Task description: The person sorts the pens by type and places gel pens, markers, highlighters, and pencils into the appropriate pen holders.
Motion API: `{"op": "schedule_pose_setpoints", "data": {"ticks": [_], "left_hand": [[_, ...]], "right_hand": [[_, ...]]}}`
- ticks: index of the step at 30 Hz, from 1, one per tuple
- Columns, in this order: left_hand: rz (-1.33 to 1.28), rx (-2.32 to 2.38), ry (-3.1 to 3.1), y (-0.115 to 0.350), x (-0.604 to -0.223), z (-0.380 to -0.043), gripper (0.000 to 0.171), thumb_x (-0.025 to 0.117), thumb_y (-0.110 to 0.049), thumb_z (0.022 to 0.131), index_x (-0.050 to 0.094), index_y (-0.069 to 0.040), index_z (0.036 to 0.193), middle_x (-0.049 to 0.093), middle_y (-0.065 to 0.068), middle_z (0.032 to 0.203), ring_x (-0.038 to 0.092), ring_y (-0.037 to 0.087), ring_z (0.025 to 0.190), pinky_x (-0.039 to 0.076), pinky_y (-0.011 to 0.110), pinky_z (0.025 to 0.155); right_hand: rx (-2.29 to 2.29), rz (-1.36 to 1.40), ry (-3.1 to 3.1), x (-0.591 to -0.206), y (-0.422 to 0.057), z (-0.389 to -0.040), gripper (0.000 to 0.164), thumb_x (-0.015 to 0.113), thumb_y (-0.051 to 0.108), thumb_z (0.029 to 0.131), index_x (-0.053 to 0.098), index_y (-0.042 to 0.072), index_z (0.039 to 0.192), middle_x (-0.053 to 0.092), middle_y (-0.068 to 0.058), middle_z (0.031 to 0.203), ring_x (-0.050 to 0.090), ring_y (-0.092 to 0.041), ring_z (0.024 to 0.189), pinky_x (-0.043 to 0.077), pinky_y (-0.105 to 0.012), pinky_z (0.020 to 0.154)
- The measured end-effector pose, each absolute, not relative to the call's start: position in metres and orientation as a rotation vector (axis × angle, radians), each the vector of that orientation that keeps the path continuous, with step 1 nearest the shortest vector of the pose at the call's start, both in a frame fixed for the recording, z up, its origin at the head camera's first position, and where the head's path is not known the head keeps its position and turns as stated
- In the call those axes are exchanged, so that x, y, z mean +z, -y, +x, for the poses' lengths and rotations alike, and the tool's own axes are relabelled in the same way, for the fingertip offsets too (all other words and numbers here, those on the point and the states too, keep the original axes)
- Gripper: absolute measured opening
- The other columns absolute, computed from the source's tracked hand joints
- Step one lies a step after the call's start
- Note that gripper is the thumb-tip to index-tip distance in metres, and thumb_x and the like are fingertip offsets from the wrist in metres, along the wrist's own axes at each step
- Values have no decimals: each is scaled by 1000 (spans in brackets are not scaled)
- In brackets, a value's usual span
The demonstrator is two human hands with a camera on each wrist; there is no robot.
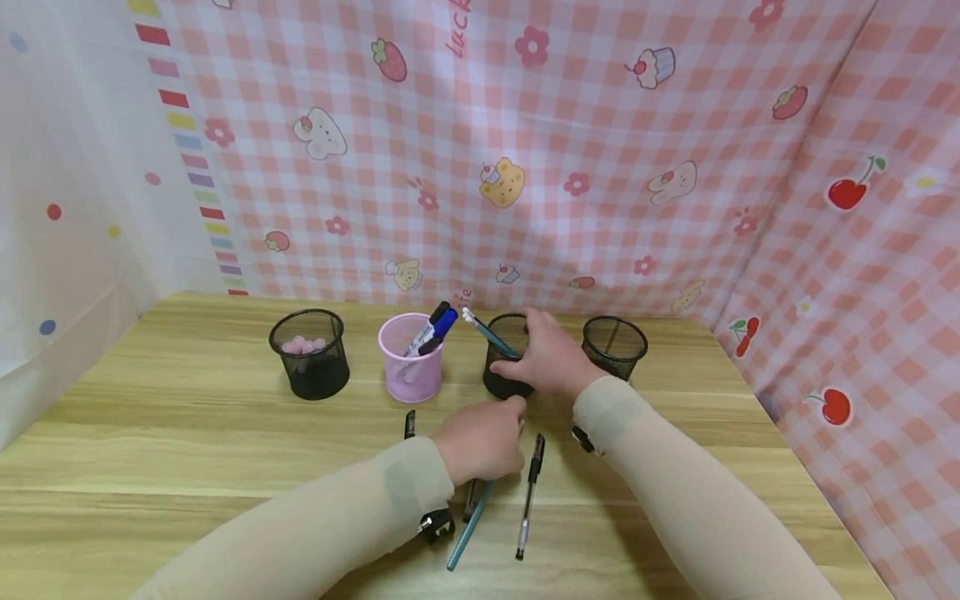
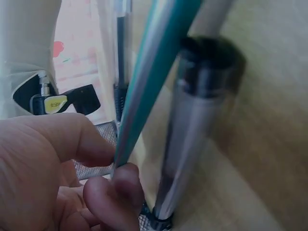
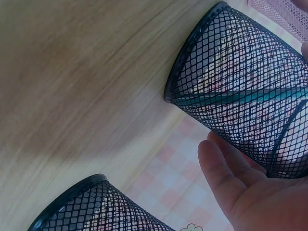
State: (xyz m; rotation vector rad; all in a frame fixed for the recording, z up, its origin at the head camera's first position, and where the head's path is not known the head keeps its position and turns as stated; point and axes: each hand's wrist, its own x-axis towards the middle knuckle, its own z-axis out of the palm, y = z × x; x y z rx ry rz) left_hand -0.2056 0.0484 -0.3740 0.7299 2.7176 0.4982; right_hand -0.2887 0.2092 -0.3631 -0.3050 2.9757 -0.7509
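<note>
Leftmost cup: a black wire-mesh cup with a round rim (image 1: 318, 381) stands upright on the light wood-grain surface (image 1: 217, 467), small round pink pieces (image 1: 303, 344) inside
Pink cup: a pink mesh cylinder (image 1: 413, 381) stands just right of it, well apart, holding a white marker with a blue cap (image 1: 441, 327) and a black-capped marker, both leaning right
Far-left pen: a slim pen with a black cap (image 1: 409, 423) lies in front of the pink cup, partly hidden by the left sleeve (image 1: 315, 525)
Left hand: the left hand (image 1: 483, 442) has its grip on a slim teal pencil with a silvery stripe (image 1: 470, 530) — thumb and finger pinch it near one end
Pen beside the pencil: a clear-barrelled pen with black ends (image 1: 470, 502) lies close by, partly under the hand
Middle cup: a black mesh cup (image 1: 498, 381) stands upright, a teal pencil with a white end (image 1: 489, 335) leaning left inside
Front pen: a clear pen with a black cap (image 1: 530, 500) lies on the surface, right of the pinched pencil
Right hand: the right hand (image 1: 557, 358) grasps the middle cup — fingers and thumb spread around its side
Rightmost cup: another black mesh cup (image 1: 615, 343) stands beyond the right wrist, partly hidden
</note>
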Motion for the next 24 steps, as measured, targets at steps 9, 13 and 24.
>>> {"op": "schedule_pose_setpoints", "data": {"ticks": [9, 13, 24], "left_hand": [[689, 690, -2692, -39, -367, -210, 57, 71, -22, 90, 50, -14, 142, 66, -1, 91, 61, 17, 67, 49, 34, 58], [652, 785, -2668, -34, -364, -211, 62, 68, -21, 93, 46, -16, 150, 68, 2, 91, 59, 16, 61, 49, 34, 55], [627, 971, -2668, -22, -355, -211, 67, 66, -20, 94, 42, -19, 157, 74, 5, 102, 55, 14, 53, 48, 32, 51]], "right_hand": [[-752, -313, -2989, -363, -208, -289, 111, 81, 57, 87, 22, 4, 165, 34, -24, 164, 51, -40, 140, 49, -55, 112], [-747, -317, -3003, -362, -208, -289, 111, 82, 56, 86, 23, 3, 164, 35, -24, 163, 50, -40, 141, 48, -55, 113], [-752, -287, -2982, -362, -209, -289, 114, 83, 57, 84, 22, 5, 165, 35, -22, 165, 47, -40, 146, 45, -55, 116]]}}
